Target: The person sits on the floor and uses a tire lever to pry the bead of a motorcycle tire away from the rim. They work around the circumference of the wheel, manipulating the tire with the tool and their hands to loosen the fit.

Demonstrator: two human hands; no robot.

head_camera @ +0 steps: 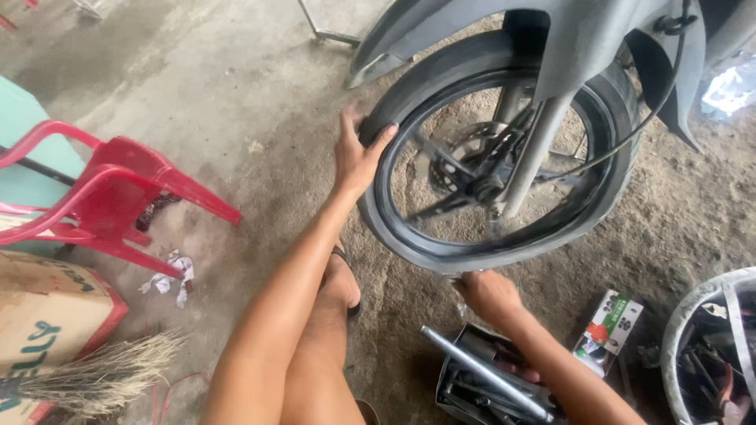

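Left hand (356, 154) lies open, flat on the motorcycle's front tyre (504, 149); right hand (486, 293) curls at its lower edge, grip unclear.

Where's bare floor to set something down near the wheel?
Bare concrete lies between the red plastic chair and the front tyre, above the left hand. Crowded lower right: right hand, tool tray, small box, basket.
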